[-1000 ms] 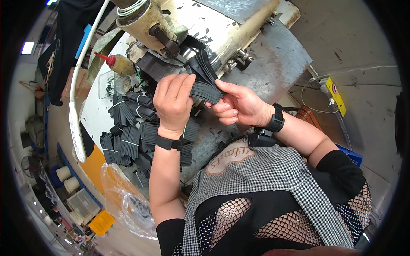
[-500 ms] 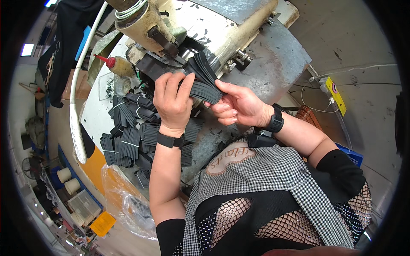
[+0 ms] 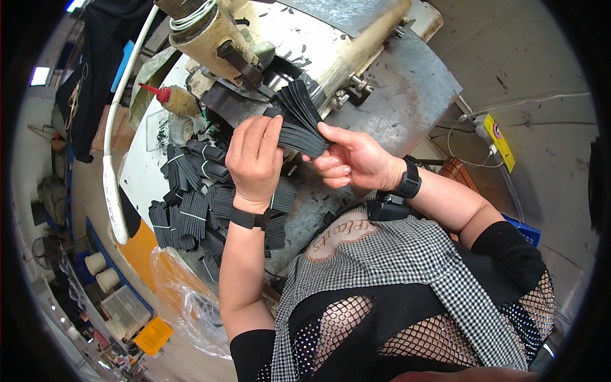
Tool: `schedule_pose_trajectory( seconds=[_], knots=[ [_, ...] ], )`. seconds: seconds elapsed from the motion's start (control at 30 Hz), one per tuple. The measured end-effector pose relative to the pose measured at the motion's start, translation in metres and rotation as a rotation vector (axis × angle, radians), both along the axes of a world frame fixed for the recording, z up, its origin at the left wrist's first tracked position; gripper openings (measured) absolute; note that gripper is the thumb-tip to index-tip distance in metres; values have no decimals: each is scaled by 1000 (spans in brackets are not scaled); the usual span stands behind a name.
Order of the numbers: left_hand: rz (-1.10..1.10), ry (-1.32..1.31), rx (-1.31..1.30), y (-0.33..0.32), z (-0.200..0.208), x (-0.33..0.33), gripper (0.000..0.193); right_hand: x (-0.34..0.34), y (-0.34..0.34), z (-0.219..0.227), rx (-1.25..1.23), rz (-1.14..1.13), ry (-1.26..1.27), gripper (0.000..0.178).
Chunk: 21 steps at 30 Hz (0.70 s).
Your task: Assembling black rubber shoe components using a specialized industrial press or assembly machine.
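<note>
A stack of black strips is held between my two hands, its layers fanned and bent into a V that opens toward the machine. My left hand grips the left end, fingers laid over the top. At the bent end, my right hand pinches the strips between thumb and curled fingers. Just beyond them stands an industrial sewing machine with a cream head. Tied bundles of black strips lie piled on the table beside my left wrist.
A small oil bottle with a red tip stands behind the bundles, near a clear container. Black scraps dot the metal plate. A white hose hangs at the left. Clear plastic droops off the table's near left side.
My left hand has shifted slightly left and down along the strips. The upper strips stand a little more fanned out. My right hand keeps its pinch, almost unmoved.
</note>
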<state>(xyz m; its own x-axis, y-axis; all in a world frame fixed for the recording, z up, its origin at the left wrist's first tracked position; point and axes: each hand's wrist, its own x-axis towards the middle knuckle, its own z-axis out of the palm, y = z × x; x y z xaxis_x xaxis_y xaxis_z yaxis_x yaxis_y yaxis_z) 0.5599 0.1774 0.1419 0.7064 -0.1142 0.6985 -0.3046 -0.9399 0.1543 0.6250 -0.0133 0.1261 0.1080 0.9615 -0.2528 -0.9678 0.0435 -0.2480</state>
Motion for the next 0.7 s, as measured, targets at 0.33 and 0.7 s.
schedule_pose_trajectory(
  seconds=[0.33, 0.7],
  knots=[
    [-12, -4, -38, -2, 0, 1, 43, -2, 0, 1, 6, -6, 14, 55],
    [-21, 37, -4, 1, 9, 8, 38, -1, 4, 2, 4, -2, 28, 56]
  ],
)
